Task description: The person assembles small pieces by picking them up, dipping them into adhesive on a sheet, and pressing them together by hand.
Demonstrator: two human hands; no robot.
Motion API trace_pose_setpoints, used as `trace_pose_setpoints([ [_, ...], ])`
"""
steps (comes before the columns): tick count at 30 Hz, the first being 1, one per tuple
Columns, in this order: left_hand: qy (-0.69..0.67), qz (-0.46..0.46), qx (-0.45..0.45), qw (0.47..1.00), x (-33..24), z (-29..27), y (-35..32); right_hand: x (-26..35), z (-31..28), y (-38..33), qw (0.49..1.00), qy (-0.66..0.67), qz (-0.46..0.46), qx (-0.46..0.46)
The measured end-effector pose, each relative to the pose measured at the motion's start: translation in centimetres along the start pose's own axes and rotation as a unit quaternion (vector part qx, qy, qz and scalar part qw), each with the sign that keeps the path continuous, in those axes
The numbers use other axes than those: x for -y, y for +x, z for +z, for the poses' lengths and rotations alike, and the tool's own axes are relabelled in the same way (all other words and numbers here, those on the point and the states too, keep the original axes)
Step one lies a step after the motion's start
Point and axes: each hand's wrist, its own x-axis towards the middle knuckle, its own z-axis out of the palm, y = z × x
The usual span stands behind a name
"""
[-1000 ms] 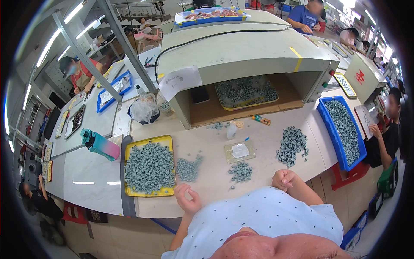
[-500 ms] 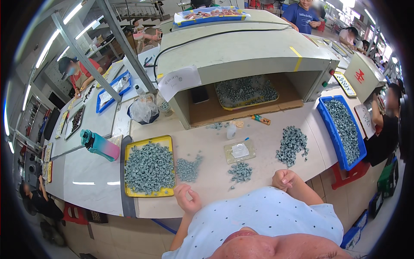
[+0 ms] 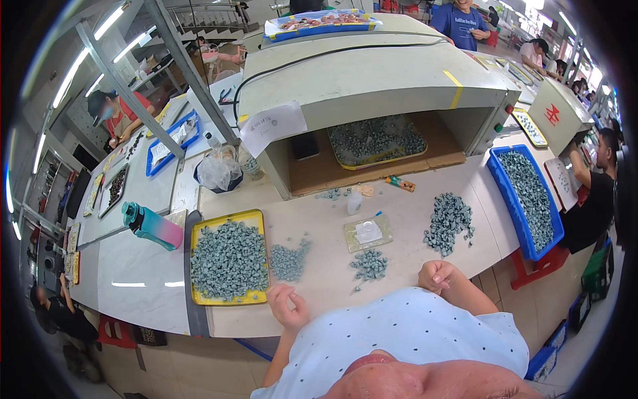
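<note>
At the bench's near edge, my left hand (image 3: 288, 307) is beside the right corner of a yellow tray (image 3: 232, 301). Its fingers are loosely curled, with a gap at the thumb and nothing visible between them. Small grey-green pieces fill the tray, and a small pile of them (image 3: 288, 262) lies just past that hand. My right hand (image 3: 436, 276) is closed at the table edge, fingers folded in; whatever they may hold is hidden. Beyond it lies a larger pile of the pieces (image 3: 448, 225). Between the hands sits another small pile (image 3: 369, 265), below a flat pad (image 3: 367, 233) with a white patch.
A blue crate (image 3: 493, 174) of similar pieces stands at the right. The grey-white cabinet (image 3: 372, 73) holds another filled tray (image 3: 359, 165). A small white bottle (image 3: 355, 203) and an orange-green tube (image 3: 400, 183) lie before it. A teal-pink bottle (image 3: 154, 226) stands left. Co-workers sit around.
The view has shifted very slightly. Both hands keep nearly the same place and pose. In the background, the person in blue at the far right has moved a hand.
</note>
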Motion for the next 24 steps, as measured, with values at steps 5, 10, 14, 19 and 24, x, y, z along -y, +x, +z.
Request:
trace_pose_setpoints([
  [5,-0.002,0.005,0.003,1.000,0.1,-0.1,0.1,0.0,0.0,0.3,1.000,-0.006,0.003,-0.002],
  [10,-0.005,-0.002,0.006,1.000,0.4,-0.2,-0.1,0.0,0.2,0.6,1.000,-0.002,0.006,-0.004],
  [14,-0.008,-0.004,0.009,1.000,0.5,-0.3,0.0,-0.1,-0.4,0.4,1.000,0.000,0.011,-0.006],
  [19,-0.014,-0.005,0.015,1.000,0.9,-0.3,0.0,0.0,-0.1,0.9,1.000,-0.009,0.010,-0.006],
  [24,-0.014,0.000,0.007,1.000,0.7,-0.5,0.2,-0.2,-0.1,1.1,1.000,0.001,0.011,-0.003],
])
